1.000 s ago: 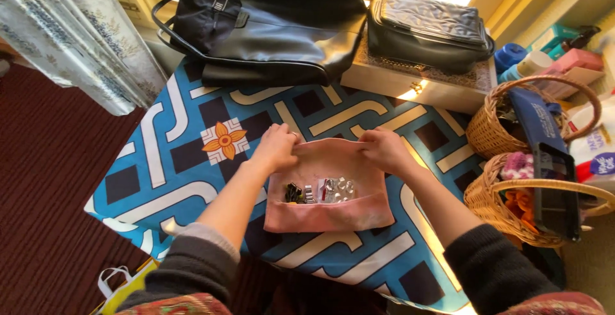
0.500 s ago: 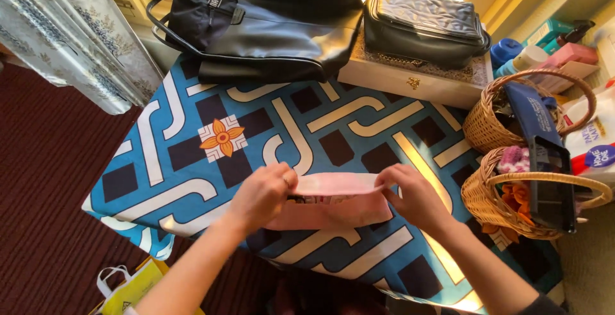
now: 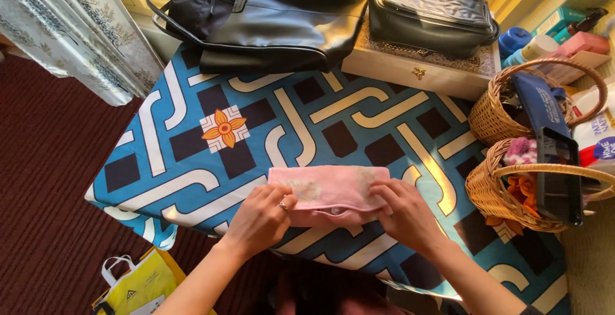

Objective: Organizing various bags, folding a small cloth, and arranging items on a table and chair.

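Patterned blue tabletop (image 3: 192, 155): folded pink pouch (image 3: 330, 187) lies between both hands. Left hand (image 3: 259, 219) and right hand (image 3: 407, 215) pinch its near corners; bare cloth beyond, wicker baskets (image 3: 493, 190) rightward.

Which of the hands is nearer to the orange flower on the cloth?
Left. The left hand lies below the orange flower, on the pink pouch's left end; the right hand is farther right, on its other end.

Table (image 3: 192, 155) under a blue patterned cloth on dark red carpet (image 3: 45, 180), floral curtain (image 3: 70, 26) at left, sunlight falling from behind.
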